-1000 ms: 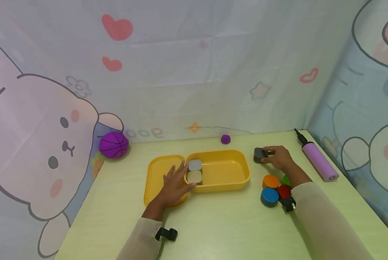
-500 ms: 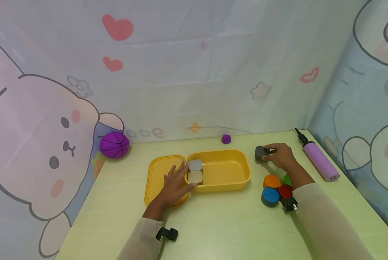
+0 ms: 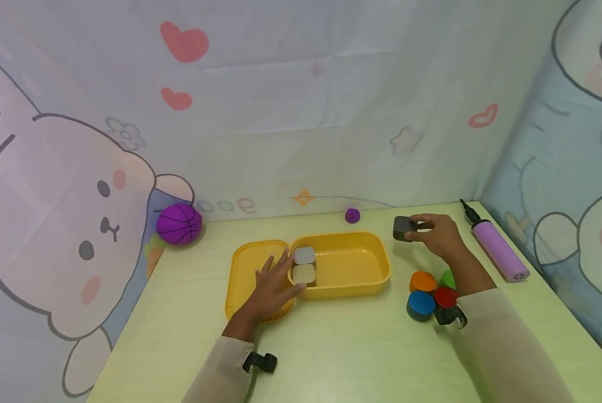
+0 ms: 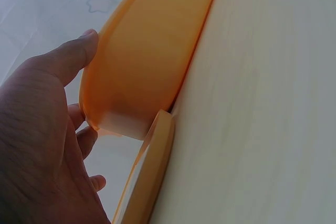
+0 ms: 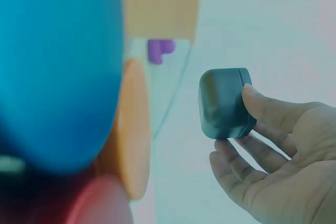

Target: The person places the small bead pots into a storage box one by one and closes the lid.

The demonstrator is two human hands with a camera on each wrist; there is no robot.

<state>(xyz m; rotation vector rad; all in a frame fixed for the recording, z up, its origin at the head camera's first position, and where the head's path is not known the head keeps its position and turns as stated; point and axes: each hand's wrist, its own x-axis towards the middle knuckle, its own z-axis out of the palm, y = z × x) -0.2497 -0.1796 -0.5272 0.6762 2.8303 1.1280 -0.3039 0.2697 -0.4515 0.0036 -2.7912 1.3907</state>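
My right hand [image 3: 439, 236] pinches a small dark grey rounded-square case [image 3: 403, 228] between thumb and fingers. In the right wrist view a lid seam shows on the case [image 5: 226, 103], and it hangs clear of the table. My left hand [image 3: 270, 294] has its fingers spread at the left end of a yellow container [image 3: 346, 290], touching its rim. The left wrist view has the thumb [image 4: 79, 53] at the container's upper edge. Inside, at the left end, a light grey case [image 3: 304, 255] sits behind a beige case [image 3: 303, 274].
A yellow lid [image 3: 240, 274] lies under the left hand, beside the container. Round blue [image 3: 421, 305], orange [image 3: 423, 283], red [image 3: 446, 296] and green [image 3: 448, 279] pieces cluster near the right forearm. Farther off are a purple ball [image 3: 180, 224], a small purple object [image 3: 352, 215] and a lilac hand pump [image 3: 499, 250].
My right hand has lifted the dark grey case from the table, raising it slightly toward the back. The left hand stays in place at the container.
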